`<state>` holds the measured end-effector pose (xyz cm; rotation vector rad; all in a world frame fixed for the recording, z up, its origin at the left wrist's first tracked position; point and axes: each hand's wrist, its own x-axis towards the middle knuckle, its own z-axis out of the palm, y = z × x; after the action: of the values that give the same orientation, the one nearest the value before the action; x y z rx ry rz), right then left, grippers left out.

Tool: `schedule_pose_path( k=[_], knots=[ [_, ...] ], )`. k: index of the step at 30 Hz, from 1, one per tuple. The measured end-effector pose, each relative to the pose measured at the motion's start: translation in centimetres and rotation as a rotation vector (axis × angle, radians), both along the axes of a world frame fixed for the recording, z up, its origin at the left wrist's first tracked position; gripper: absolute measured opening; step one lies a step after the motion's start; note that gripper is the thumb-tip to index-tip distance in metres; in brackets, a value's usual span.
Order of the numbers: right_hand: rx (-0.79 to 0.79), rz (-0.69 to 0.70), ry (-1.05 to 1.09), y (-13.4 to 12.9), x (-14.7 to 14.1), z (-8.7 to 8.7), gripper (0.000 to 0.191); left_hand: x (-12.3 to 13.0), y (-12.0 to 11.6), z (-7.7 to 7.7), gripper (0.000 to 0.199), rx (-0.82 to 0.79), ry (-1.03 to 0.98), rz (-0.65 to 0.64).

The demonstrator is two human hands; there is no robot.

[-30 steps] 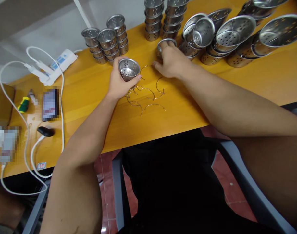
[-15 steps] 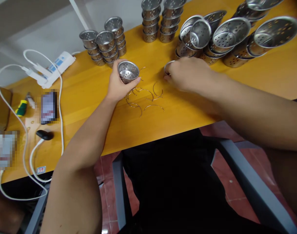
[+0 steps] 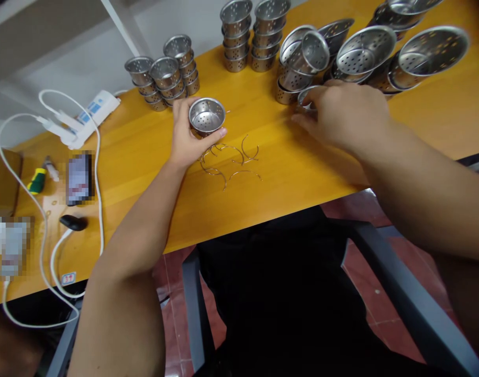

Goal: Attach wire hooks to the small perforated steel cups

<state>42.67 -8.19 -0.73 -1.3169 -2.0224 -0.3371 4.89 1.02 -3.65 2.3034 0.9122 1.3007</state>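
My left hand [image 3: 192,131] is wrapped round a small perforated metal cup [image 3: 207,116], its mouth tilted up toward me. Thin curved wires [image 3: 239,157] lie loose on the table just below that cup. Farther right, my right hand [image 3: 345,112] grips another metal cup [image 3: 304,96], of which only part of the rim and side shows; my fingers and palm hide the rest. This second cup is close in front of the leaning cup stack [image 3: 292,78]; whether they touch I cannot tell.
Stacks of perforated cups stand at the back left [image 3: 166,76] and back centre [image 3: 235,39]. Larger perforated cups [image 3: 365,52] lean at the right. On the left lie a power strip [image 3: 90,118], white cables, a phone [image 3: 79,179] and a green-and-yellow handled tool [image 3: 37,180].
My right hand has moved to the right with its cup, toward the leaning stacks. My left hand still holds its cup in about the same place, tilted slightly more toward me.
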Motion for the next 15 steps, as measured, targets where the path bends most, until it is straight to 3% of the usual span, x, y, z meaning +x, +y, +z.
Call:
schedule_pose_path(
  k=[3, 5, 7, 9, 12, 15],
  knots=[
    [-0.163, -0.068, -0.050, -2.3, -3.2, 2.8, 0.027, 1.1, -1.0, 0.2, 0.104, -0.092, -0.058, -0.058],
    [-0.194, 0.160, -0.009, -2.9, -5.3, 3.8, 0.041, 1.9, -1.9, 0.5, 0.109, -0.161, -0.057, -0.158],
    [-0.209, 0.402, 0.020, -2.7, -7.0, 3.8, 0.048, 2.6, -2.7, 1.0, 0.105, -0.216, -0.034, -0.255],
    [-0.239, 0.550, 0.037, -2.3, -8.3, 3.2, 0.041, 3.0, -3.6, 1.6, 0.101, -0.242, 0.004, -0.348],
    [-0.288, 0.631, 0.056, -1.8, -9.2, 2.4, 0.030, 3.1, -4.1, 2.0, 0.101, -0.243, 0.051, -0.436],
    [-0.283, 0.584, 0.061, -1.8, -8.2, 2.8, 0.028, 2.6, -3.4, 1.5, 0.105, -0.200, 0.080, -0.366]
  ],
)
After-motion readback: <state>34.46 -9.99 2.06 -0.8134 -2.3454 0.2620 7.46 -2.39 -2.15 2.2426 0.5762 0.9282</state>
